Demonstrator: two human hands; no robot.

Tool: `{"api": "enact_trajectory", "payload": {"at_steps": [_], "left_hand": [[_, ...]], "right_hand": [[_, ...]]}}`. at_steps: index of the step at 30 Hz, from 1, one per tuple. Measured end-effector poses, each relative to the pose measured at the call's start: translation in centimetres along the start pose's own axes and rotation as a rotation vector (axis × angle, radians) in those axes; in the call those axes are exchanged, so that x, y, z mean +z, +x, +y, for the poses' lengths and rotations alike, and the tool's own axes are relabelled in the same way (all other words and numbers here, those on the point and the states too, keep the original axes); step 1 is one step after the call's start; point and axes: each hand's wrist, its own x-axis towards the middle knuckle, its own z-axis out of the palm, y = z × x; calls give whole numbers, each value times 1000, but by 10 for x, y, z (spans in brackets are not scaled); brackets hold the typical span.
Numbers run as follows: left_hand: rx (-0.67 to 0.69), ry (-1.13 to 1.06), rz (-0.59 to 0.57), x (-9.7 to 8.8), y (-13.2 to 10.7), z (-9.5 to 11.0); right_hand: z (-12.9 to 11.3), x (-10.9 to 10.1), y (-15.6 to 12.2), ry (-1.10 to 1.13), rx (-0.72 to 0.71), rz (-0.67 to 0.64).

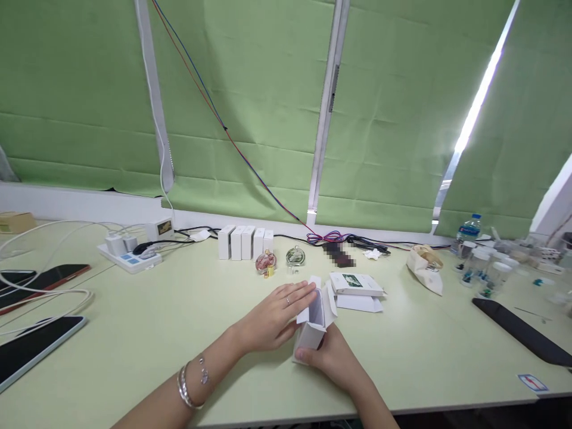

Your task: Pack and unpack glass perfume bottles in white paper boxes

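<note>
A small white cardboard box [313,325] with its top flaps open stands on the pale green table [156,345], between my hands. My right hand [330,354] grips it from below and the near side, thumb on its bottom edge. My left hand [274,319], with a ring and a silver bracelet, lies against the box's left side, fingers stretched toward the open flaps. Just beyond lie flat white box pieces [357,292], one with a dark picture. Two round glass ornaments [280,261] stand behind them.
A row of white boxes [245,241] stands at the back centre. A power strip [127,253] with chargers and cables sits back left; phones and tablets [36,342] lie at left. A cloth bag [424,268], a water bottle [469,229], small jars [485,274] and a black strip [521,330] occupy the right.
</note>
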Motion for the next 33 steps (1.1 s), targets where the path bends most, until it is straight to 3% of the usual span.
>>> {"api": "enact_trajectory", "payload": {"at_steps": [6, 11, 14, 21, 29, 33], "left_hand": [[-37, -305, 66, 4, -7, 6], [-247, -563, 228, 3, -4, 16], [-314, -613, 188, 3, -3, 20], [-299, -628, 109, 6, -4, 24], [-378, -740, 153, 10, -7, 25], [-393, -758, 121, 12, -8, 23]], "right_hand": [[-2, 3, -2, 22, -26, 44], [-1, 7, -2, -138, -118, 107], [1, 8, -1, -227, -152, 130], [4, 7, 0, -306, -207, 130], [0, 6, -2, -259, -188, 87], [0, 6, -2, -245, -179, 89]]}}
